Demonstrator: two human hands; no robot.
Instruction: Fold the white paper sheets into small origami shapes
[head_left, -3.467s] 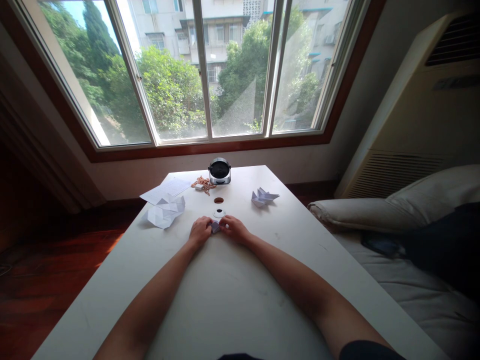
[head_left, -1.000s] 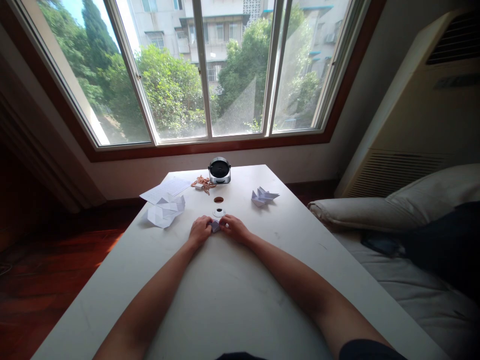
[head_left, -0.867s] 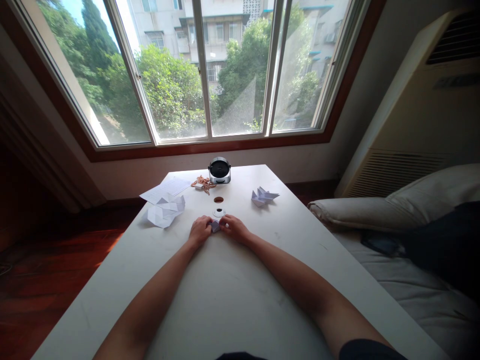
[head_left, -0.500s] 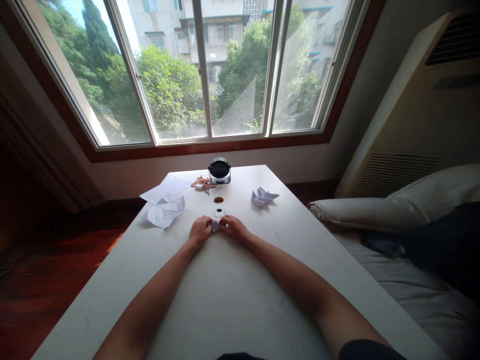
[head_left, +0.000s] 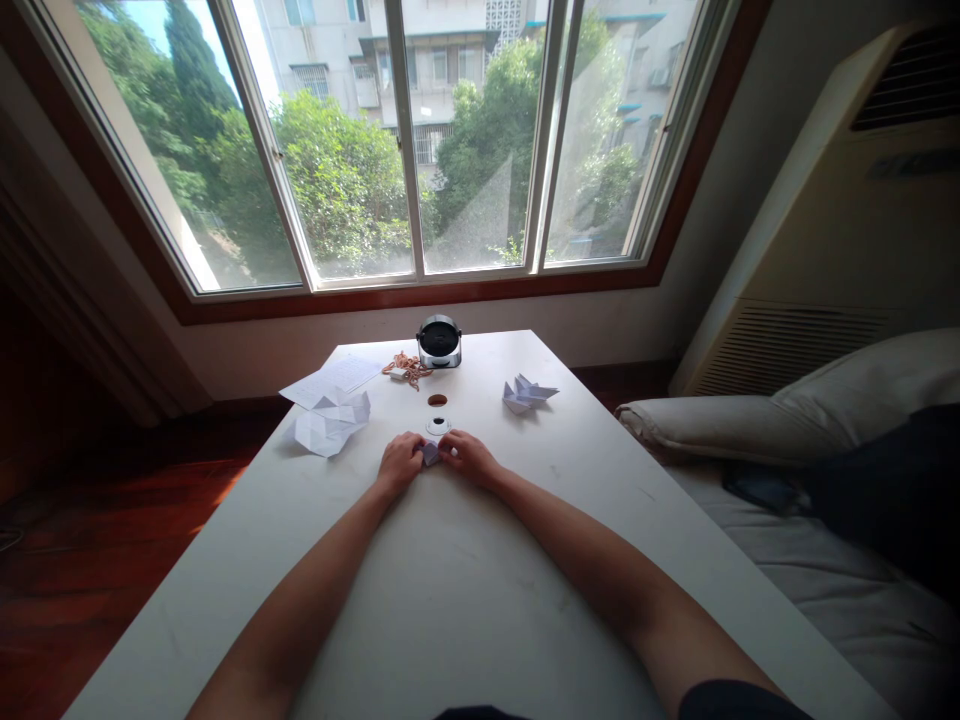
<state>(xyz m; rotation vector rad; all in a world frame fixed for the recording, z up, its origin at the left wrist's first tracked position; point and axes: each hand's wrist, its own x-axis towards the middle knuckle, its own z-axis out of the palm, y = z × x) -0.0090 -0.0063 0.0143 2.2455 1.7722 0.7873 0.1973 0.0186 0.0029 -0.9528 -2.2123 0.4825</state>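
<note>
Both of my hands rest on the white table (head_left: pixel 465 600), side by side near its middle. My left hand (head_left: pixel 400 462) and my right hand (head_left: pixel 468 456) pinch a small folded piece of pale paper (head_left: pixel 430 454) between their fingertips. The paper lies low on the tabletop and is mostly covered by my fingers. Just beyond it sit a small white ring-shaped disc (head_left: pixel 439 426) and a brown round disc (head_left: pixel 437 400).
A folded paper figure (head_left: pixel 527 393) lies to the right, crumpled folded sheets (head_left: pixel 330 421) and a flat sheet (head_left: pixel 334 378) to the left. A small round metal device (head_left: pixel 439 342) and an orange cord (head_left: pixel 406 368) sit at the far edge. A bed with pillow (head_left: pixel 795 400) adjoins on the right.
</note>
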